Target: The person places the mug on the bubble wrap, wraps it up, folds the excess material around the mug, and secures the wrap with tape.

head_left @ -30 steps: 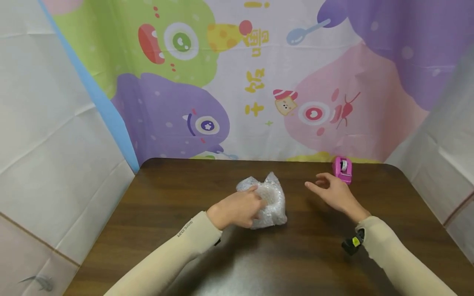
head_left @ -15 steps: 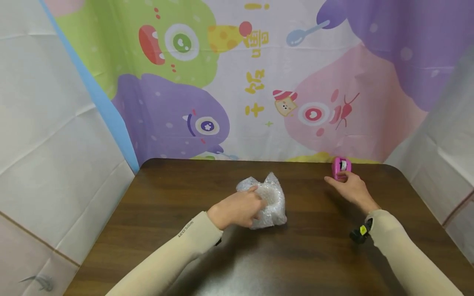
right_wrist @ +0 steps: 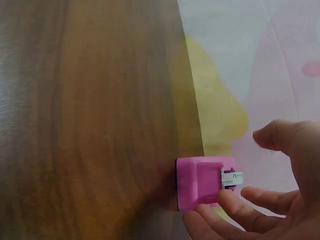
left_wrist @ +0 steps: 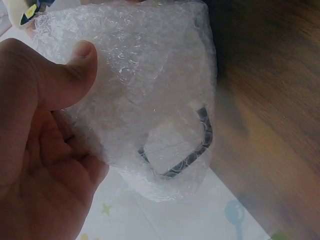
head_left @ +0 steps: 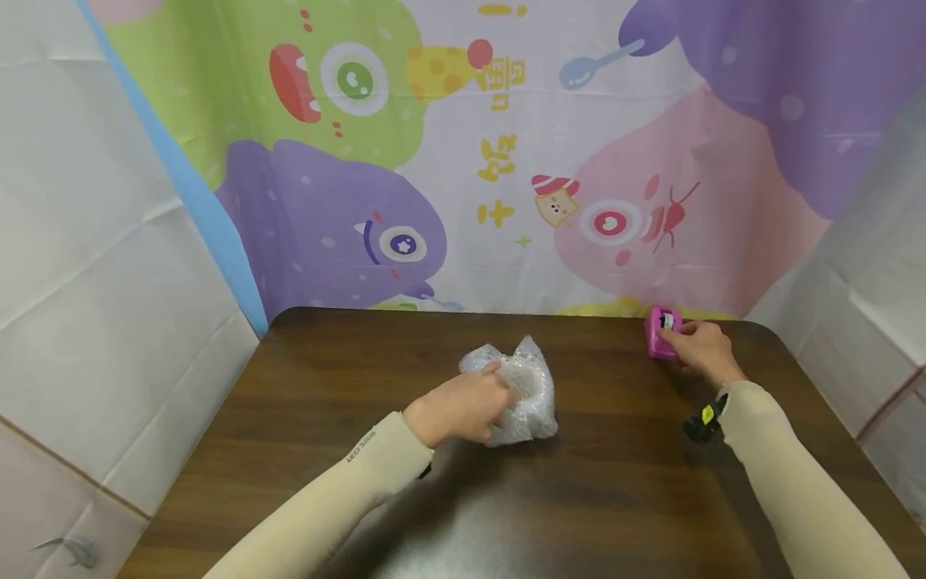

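Note:
My left hand grips a bubble-wrapped mug standing mid-table. Its round rim shows through the wrap from above. In the left wrist view, the thumb presses the near side of the wrap, and a dark-edged handle shows through the plastic. My right hand is at a pink tape dispenser near the back right edge. In the right wrist view its fingers are spread beside the dispenser, fingertips right at its side, thumb held apart from it. A roll of white tape sits in the dispenser.
The dark wooden table ends at a cartoon-printed curtain along the back. Pale tile-patterned sheets hang at the left and right sides. A black strap with a yellow tag is on the right wrist.
My right hand has moved right and back to the tape dispenser, its thumb now overlapping it in the head view. The left hand and the wrapped mug have stayed in place.

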### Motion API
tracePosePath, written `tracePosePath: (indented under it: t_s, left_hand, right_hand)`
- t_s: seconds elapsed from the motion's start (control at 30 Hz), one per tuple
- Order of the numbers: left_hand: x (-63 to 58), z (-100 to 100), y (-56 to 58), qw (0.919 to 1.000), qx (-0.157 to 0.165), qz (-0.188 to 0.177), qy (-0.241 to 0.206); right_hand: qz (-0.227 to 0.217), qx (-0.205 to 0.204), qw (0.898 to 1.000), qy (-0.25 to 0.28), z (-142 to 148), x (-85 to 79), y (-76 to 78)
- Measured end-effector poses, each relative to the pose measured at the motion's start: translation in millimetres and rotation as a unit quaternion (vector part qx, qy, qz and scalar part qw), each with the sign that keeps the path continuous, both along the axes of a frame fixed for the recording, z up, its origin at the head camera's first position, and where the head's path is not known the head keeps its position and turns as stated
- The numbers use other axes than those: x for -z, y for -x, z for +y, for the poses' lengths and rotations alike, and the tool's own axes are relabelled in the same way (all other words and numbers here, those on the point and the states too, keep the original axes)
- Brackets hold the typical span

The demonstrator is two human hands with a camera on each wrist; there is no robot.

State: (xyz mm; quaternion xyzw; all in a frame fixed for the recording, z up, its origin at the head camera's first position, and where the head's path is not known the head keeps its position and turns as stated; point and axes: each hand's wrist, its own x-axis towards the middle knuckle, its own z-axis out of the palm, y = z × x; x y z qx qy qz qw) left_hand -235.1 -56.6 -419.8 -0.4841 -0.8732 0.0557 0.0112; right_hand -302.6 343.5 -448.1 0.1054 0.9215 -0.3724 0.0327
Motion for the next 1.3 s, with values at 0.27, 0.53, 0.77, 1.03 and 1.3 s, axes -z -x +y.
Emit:
tracePosePath:
  t_s: [0.27, 0.53, 0.77, 1.03, 1.3]
  left_hand:
    - [-2.4, -2, 1.2, 1.0, -0.001, -0.002, 0.003]
    - [-0.9, -1, 0.8, 1.0, -0.002, 0.0, 0.005]
    - [-0.7, 1, 0.1, 1.0, -0.002, -0.008, 0.002]
    - [-1.6, 1, 0.9, 1.0, 0.004, -0.001, 0.005]
    - [-1.6, 1, 0.6, 0.9999, 0.0, -0.01, 0.006]
  right_hand:
    - [-0.03, 0.053, 0.997, 0.046, -4, -1.9, 13.1]
    - [-0.044, 0.09, 0.993, 0.055, -4, 3.5, 23.1]
    - [-0.049, 0.108, 0.991, 0.067, -4, 7.8, 26.5]
    - [-0.039, 0.092, 0.993, 0.059, -1, 10.6, 27.4]
    - [-0.043, 0.101, 0.99, 0.094, -1, 13.4, 28.9]
